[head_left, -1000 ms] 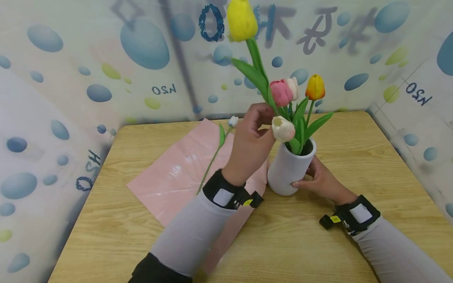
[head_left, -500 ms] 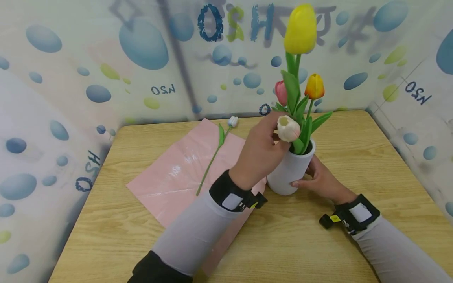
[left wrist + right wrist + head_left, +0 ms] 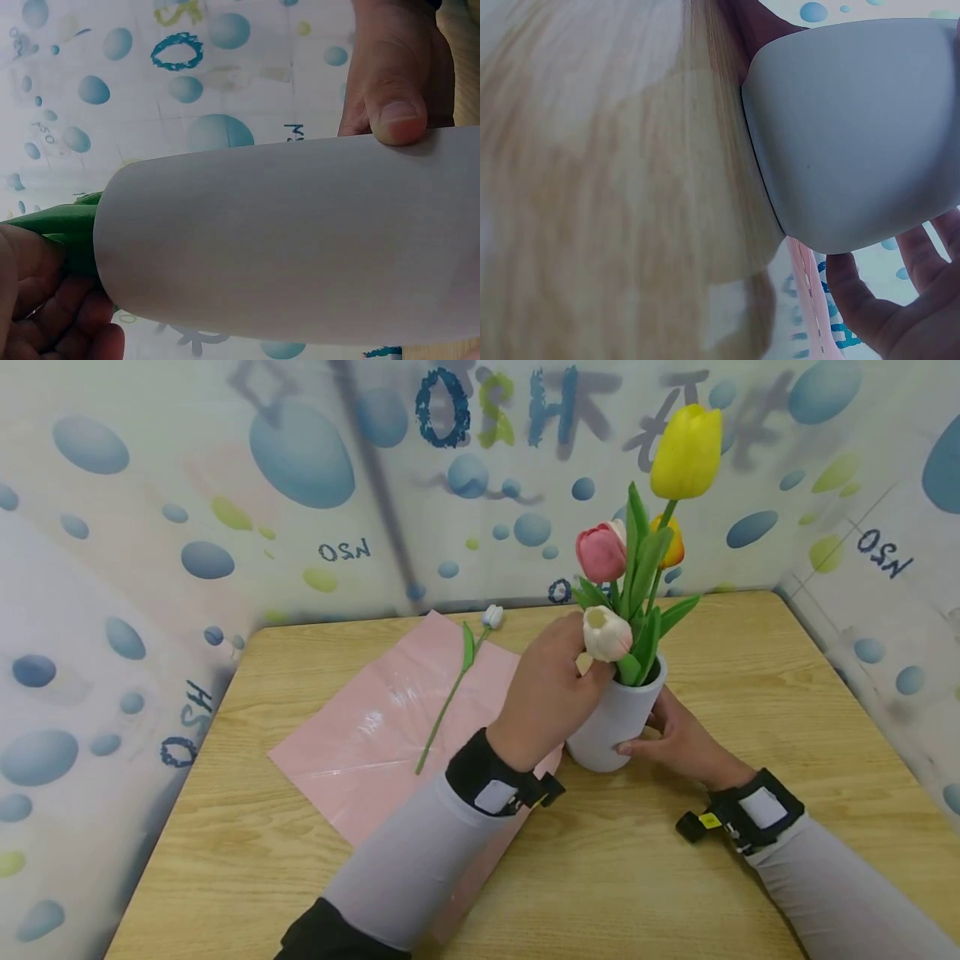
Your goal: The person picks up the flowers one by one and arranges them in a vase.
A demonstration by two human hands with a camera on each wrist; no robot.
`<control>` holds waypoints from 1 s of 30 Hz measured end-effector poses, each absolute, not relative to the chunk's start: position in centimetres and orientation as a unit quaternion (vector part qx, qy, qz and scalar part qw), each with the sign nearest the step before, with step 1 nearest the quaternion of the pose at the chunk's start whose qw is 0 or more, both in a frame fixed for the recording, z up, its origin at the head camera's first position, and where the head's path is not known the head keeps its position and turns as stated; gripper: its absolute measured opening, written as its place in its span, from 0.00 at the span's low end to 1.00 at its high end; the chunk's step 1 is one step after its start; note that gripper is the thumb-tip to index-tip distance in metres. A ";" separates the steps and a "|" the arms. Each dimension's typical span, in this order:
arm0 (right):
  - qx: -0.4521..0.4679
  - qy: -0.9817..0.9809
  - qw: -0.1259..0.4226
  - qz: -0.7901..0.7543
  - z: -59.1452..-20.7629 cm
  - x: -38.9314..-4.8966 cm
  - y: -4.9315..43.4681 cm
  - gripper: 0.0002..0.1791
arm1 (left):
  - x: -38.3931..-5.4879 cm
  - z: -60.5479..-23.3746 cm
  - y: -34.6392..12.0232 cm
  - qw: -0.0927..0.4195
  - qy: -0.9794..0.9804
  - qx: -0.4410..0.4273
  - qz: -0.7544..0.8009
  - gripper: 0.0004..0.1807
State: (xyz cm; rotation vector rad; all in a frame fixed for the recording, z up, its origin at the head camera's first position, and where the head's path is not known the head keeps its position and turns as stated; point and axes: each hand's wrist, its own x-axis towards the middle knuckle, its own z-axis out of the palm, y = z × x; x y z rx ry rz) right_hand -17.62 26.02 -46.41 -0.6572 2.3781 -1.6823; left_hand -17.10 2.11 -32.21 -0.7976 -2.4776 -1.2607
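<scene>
Above the mouth of the white vase, my left hand pinches the yellow tulip low down; the grip is partly hidden behind a white tulip. In the left wrist view, curled fingers lie against green stems at the vase rim. My right hand grips the lower right side of the vase, thumb in front, other fingers mostly hidden behind it. A pink tulip and an orange-yellow tulip also stand in the vase, which tilts slightly.
Left of the vase, pink wrapping paper lies on the wooden table. One small pale blue-white tulip with a long stem lies across the paper. A patterned backdrop rises behind and beside the table.
The yellow tulip has swung right and come lower, from left of the vase to above it. My left hand has moved right and down towards the rim. The right hand keeps its hold.
</scene>
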 end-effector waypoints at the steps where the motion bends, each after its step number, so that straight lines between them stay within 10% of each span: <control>1: -0.220 0.794 0.078 -0.562 -46.4 -17.6 26.0 0.53 | -17.1 -32.3 2.1 0.126 -0.852 -0.274 -0.428 0.16; 30: -0.199 0.802 0.080 -0.558 -46.2 -17.7 26.0 0.54 | -17.4 -34.1 1.0 0.185 -0.754 -0.259 -0.574 0.15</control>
